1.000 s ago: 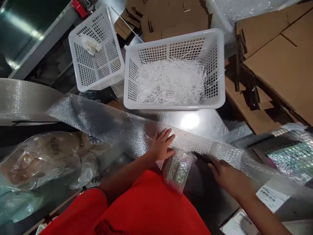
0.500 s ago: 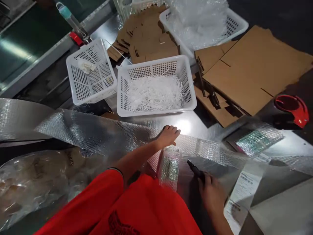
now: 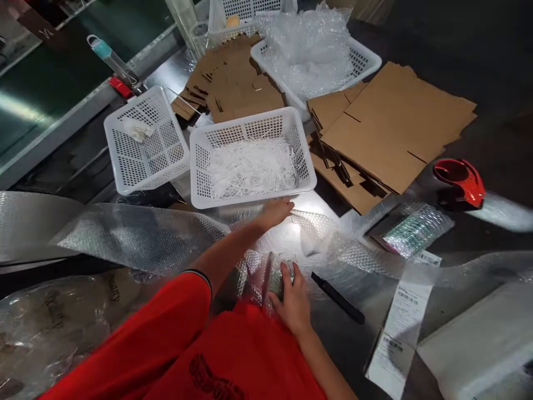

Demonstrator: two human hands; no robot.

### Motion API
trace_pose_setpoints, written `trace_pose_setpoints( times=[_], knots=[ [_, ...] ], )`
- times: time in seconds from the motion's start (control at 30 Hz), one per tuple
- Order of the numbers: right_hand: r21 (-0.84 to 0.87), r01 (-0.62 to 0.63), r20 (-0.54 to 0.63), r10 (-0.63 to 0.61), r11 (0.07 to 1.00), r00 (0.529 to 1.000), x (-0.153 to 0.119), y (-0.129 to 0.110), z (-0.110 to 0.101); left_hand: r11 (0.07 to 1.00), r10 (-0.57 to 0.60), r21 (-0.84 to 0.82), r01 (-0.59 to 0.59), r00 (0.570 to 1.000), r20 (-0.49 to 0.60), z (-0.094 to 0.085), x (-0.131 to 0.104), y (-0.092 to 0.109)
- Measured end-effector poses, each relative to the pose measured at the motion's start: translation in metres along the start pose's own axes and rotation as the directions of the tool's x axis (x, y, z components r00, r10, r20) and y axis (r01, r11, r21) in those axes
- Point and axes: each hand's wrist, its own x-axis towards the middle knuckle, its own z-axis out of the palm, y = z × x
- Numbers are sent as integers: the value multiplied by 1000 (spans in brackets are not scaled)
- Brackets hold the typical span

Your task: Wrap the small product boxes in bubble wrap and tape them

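Note:
My left hand point(image 3: 276, 213) is closed on the edge of a long strip of bubble wrap point(image 3: 154, 236), just below the middle white basket point(image 3: 254, 201). That strip runs across the metal table from left to right. Close to my body, my right hand point(image 3: 295, 300) lies with spread fingers on a bubble-wrapped package point(image 3: 275, 278). A black cutter point(image 3: 338, 298) rests on the table to the right of that hand. Another wrapped package point(image 3: 416, 229) lies further right, above a strip of printed labels point(image 3: 406, 322).
Cardboard sheets point(image 3: 391, 128) are stacked at the right, near a red tape dispenser point(image 3: 460, 180). White shreds point(image 3: 254, 169) fill the middle basket. A left basket point(image 3: 147, 139) and a back basket of bubble wrap point(image 3: 308, 55) stand beyond. A plastic bag point(image 3: 62, 328) lies lower left.
My right hand has let go of the cutter and moved left onto the wrapped package. My left hand has closed on the bubble wrap and lifted its edge away from me. The view has shifted.

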Motion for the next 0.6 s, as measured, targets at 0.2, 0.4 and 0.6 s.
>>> trace_pose_setpoints(
  times=[0.2, 0.4, 0.6],
  knots=[
    [72, -5, -86, 11, 997, 996, 0, -2, 3, 1000, -8, 17, 12, 973, -232, -4, -31, 4],
    [331, -134, -175, 201, 934, 964, -3, 5, 20, 944, -66, -328, 32, 993, -93, 50, -160, 14],
    [457, -253, -187, 371, 852, 910, 4, -2, 26, 672, -208, -710, 211, 974, 92, 116, -215, 36]
  ],
)
